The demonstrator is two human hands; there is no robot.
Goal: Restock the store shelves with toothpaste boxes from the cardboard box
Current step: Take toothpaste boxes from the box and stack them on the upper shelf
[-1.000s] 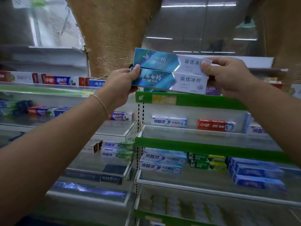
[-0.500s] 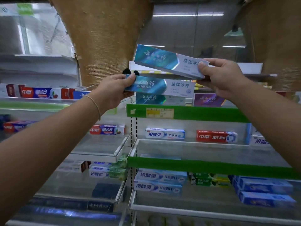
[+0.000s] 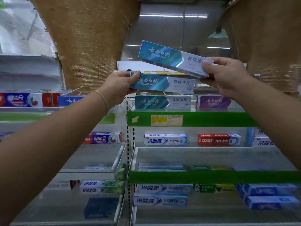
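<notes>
Two teal toothpaste boxes now separated, formerly stacked flush. Lower box gripped at its left end by left hand, thumb curled over the top edge, held level just above a matching shelved box on the green-edged shelf. Upper box pinched at its right end by right hand, tilted, raised clear. Judged: placing one at a time, lower box first. Cardboard box not in view.

We hold two toothpaste boxes above the top shelf: the left hand has the lower box, the right hand the upper box, tilted, directly over a shelved box.
</notes>
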